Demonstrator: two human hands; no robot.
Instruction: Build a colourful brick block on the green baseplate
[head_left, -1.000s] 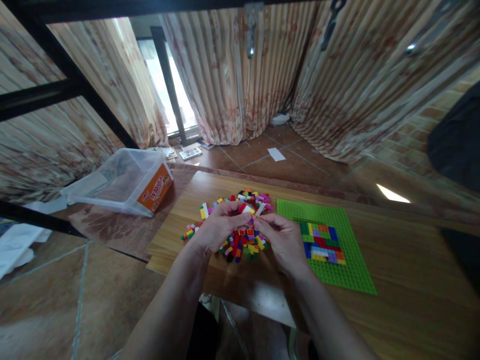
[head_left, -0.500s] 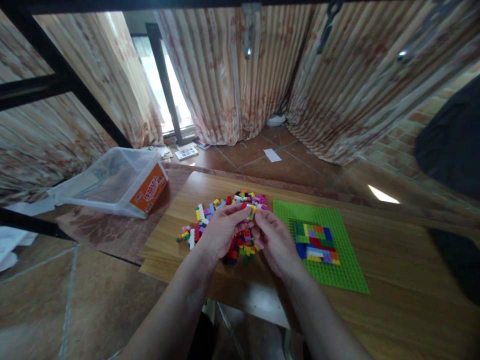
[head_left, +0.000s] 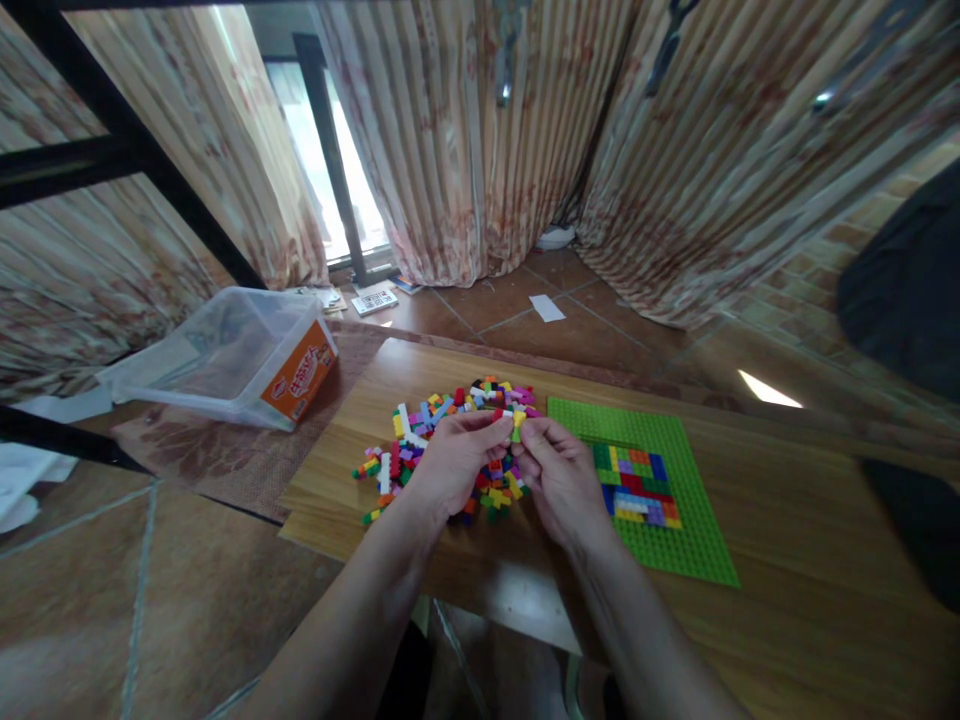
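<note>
A small yellow toy brick (head_left: pixel 518 424) shows between my two hands, above the pile of loose bricks (head_left: pixel 409 445). My left hand (head_left: pixel 459 452) is closed, pinching it from the left with thumb and fingers. From the right, the thumb and fingers of my right hand (head_left: pixel 559 462) are pressed against it too. Part of the brick is hidden by my fingertips. Just right of my right hand lies a green baseplate (head_left: pixel 694 500), with a flat patch of multicoloured bricks (head_left: pixel 641 485) on it. My right hand covers the plate's left edge.
The wooden table (head_left: pixel 780 530) carries bricks and plate. A clear plastic bin (head_left: pixel 225 370) with an orange label stands on the mat at left. A dark flat object (head_left: pixel 911 525) is at the table's right. Black metal bars (head_left: pixel 127 150) cross the upper left.
The yellow brick has been turned between my fingertips and now stands more upright. Both hands have shifted slightly to the right, still close together.
</note>
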